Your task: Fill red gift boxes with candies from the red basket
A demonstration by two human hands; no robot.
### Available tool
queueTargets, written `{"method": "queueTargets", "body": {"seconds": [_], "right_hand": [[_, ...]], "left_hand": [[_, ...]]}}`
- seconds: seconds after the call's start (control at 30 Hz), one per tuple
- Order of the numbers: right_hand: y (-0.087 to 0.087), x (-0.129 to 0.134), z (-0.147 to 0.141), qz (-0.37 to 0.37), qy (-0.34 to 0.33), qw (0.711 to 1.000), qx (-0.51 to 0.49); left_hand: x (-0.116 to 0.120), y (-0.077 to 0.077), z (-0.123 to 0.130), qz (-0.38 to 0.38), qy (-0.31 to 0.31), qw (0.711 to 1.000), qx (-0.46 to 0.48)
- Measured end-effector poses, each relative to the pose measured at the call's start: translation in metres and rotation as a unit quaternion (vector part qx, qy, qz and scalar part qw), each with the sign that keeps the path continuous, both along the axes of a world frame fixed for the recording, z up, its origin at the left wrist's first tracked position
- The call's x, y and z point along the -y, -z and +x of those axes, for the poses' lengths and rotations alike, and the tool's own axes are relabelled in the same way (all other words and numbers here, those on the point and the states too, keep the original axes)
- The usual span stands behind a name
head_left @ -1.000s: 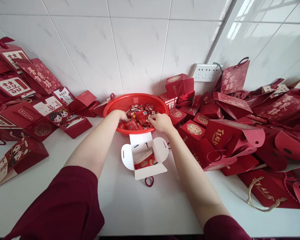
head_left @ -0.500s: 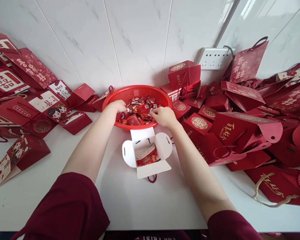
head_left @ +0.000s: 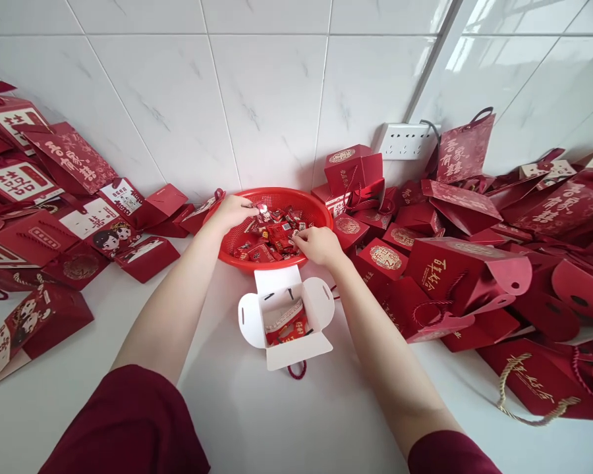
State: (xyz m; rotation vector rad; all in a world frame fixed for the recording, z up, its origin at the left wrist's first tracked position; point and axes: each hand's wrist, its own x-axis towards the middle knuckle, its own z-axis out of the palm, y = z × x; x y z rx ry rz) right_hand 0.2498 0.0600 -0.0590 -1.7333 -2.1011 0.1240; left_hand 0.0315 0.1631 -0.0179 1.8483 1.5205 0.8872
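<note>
A red plastic basket (head_left: 321, 205) holds a heap of wrapped candies (head_left: 278, 236). Over its left side, my left hand (head_left: 233, 212) pinches a wrapped candy (head_left: 262, 208) just above the heap. My right hand (head_left: 319, 244) reaches over the front right rim, its fingertips closed at a candy on the pile; what exactly they grip is partly hidden. In front of the basket stands an open gift box (head_left: 299, 353), its white inner flaps spread outward. Red packets (head_left: 292, 328) lie inside it, and a dark red cord loop (head_left: 297, 371) pokes out at its front.
Many red gift boxes (head_left: 442, 270) are piled on the right, and more red boxes (head_left: 29, 230) lie on the left. A white power strip (head_left: 408, 141) leans by the tiled wall (head_left: 271, 99). Everything rests on a white table (head_left: 227, 408).
My left hand has risen from the heap with a candy at its fingertips. My right hand stays at the pile's right side. The camera has tilted up a little.
</note>
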Motion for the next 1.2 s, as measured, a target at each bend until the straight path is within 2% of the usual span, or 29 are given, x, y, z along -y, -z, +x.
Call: {"method": "queueTargets", "body": {"seconds": [0.13, 0.23, 0.27, 0.33, 0.4, 0.47, 0.6, 0.7, 0.8, 0.87, 0.97, 1.03, 1.1, 1.17, 1.2], "right_hand": [[0.001, -0.001, 0.001, 0.006, -0.002, 1.000, -0.009], [0.002, -0.001, 0.002, 0.012, -0.007, 1.000, -0.018], [0.002, -0.001, 0.003, 0.014, -0.013, 1.000, -0.022], [0.002, 0.000, 0.005, 0.019, -0.027, 0.999, -0.034], [0.001, 0.001, 0.006, 0.023, -0.041, 0.997, -0.053], [-0.003, 0.004, 0.007, 0.027, -0.056, 0.995, -0.078], [-0.024, 0.020, 0.010, 0.055, -0.091, 0.986, -0.127], [-0.045, 0.041, 0.014, 0.094, -0.145, 0.961, -0.216], [-0.055, 0.066, 0.016, 0.065, -0.202, 0.931, -0.298], [-0.053, 0.082, 0.016, 0.024, -0.213, 0.924, -0.315], [-0.035, 0.106, 0.013, -0.015, -0.183, 0.931, -0.316], [-0.019, 0.120, 0.012, -0.032, -0.163, 0.936, -0.311], [-0.003, 0.132, 0.012, -0.040, -0.164, 0.934, -0.314], [0.011, 0.141, 0.013, -0.052, -0.146, 0.931, -0.329], [0.017, 0.145, 0.014, -0.056, -0.129, 0.927, -0.347]], "left_hand": [[0.044, -0.020, 0.012, 0.041, 0.051, 0.997, 0.034], [0.088, -0.034, 0.018, 0.031, 0.180, 0.978, 0.096], [0.103, -0.037, 0.019, 0.009, 0.226, 0.971, 0.082], [0.129, -0.040, 0.018, -0.031, 0.316, 0.948, -0.007], [0.150, -0.035, 0.016, -0.043, 0.348, 0.930, -0.112], [0.166, -0.025, 0.013, -0.006, 0.314, 0.932, -0.180], [0.188, -0.001, 0.007, 0.120, 0.156, 0.956, -0.217], [0.200, 0.019, 0.001, 0.169, 0.082, 0.973, -0.133], [0.212, 0.045, -0.009, 0.138, 0.044, 0.989, 0.005], [0.221, 0.063, -0.016, 0.106, 0.033, 0.991, 0.079], [0.233, 0.081, -0.022, 0.078, 0.028, 0.986, 0.148], [0.237, 0.083, -0.025, 0.080, 0.043, 0.980, 0.176], [0.234, 0.075, -0.030, 0.120, 0.045, 0.973, 0.194], [0.224, 0.056, -0.046, 0.199, -0.009, 0.956, 0.215], [0.217, 0.044, -0.059, 0.240, -0.062, 0.942, 0.226]]}}
